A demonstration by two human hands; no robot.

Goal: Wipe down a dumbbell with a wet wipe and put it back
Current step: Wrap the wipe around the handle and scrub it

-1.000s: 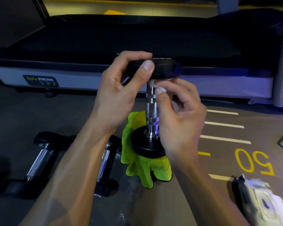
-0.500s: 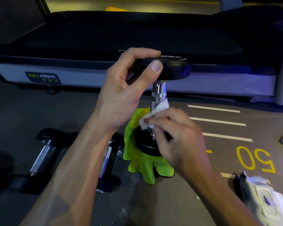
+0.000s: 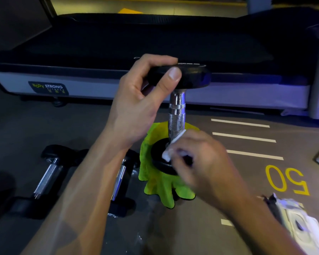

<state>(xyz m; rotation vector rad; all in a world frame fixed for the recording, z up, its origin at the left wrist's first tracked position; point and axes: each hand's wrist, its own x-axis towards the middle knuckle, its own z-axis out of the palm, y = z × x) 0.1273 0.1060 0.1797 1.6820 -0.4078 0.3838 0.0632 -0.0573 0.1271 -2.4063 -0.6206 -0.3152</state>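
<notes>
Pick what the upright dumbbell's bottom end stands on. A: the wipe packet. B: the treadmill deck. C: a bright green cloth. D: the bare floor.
C: the dumbbell, steadied at its top by the left hand, has its lower head on the green cloth spread on the floor.

Dumbbell [image 3: 176, 115]: upright on green cloth [image 3: 162, 186].
Left hand [image 3: 138, 100]: grips top weight.
Right hand [image 3: 201, 162]: presses wet wipe [image 3: 168, 153] against lower handle.
Floor [image 3: 228, 199]: two dumbbells [image 3: 50, 173] lying left.
</notes>
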